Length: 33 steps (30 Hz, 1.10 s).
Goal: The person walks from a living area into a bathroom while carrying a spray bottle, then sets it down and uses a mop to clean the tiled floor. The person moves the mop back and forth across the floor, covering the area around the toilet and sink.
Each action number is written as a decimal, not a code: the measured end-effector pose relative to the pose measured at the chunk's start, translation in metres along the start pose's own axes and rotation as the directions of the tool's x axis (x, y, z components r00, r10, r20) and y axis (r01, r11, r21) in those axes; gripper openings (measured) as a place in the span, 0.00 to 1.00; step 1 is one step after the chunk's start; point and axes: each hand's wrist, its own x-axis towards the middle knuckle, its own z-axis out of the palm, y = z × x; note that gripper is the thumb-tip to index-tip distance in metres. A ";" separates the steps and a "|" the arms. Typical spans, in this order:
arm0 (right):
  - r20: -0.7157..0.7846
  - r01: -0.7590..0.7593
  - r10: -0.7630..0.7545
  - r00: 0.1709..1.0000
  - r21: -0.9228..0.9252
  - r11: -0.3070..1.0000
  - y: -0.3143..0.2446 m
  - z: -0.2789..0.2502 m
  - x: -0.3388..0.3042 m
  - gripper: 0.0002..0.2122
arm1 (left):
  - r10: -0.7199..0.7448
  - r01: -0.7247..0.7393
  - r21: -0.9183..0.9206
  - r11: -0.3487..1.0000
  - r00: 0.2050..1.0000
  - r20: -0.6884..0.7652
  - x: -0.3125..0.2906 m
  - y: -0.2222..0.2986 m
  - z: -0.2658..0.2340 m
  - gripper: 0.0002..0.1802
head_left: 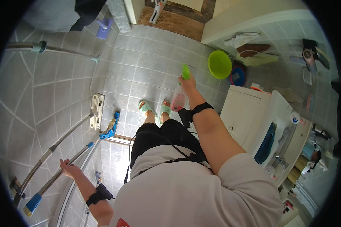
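Observation:
My right hand [187, 82] grips a spray bottle by its neck. The spray bottle [179, 99] has a bright green nozzle head and a clear body with pink liquid low in it, and it hangs above the floor beside my feet. On the left, my left hand [68, 168] is closed round the metal pole of a mop [79, 153]. The mop's blue and yellowish head [110, 126] is down by the wall, and its blue grip end points toward the lower left. Some of my left fingers are hidden by the pole.
A green basin [219, 64] and a blue one [237, 75] stand at the far right. White cabinet [238, 113] and washbasin [276, 132] line the right side. A grab bar [45, 153] runs along the left tiled wall. A doorway sill [170, 24] lies ahead.

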 end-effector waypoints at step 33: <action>-0.110 -0.158 0.142 0.984 -0.148 0.976 0.150 -0.069 -0.171 0.20 | 0.360 -0.039 -0.415 0.909 0.577 0.733 -0.195 0.109 0.188 0.17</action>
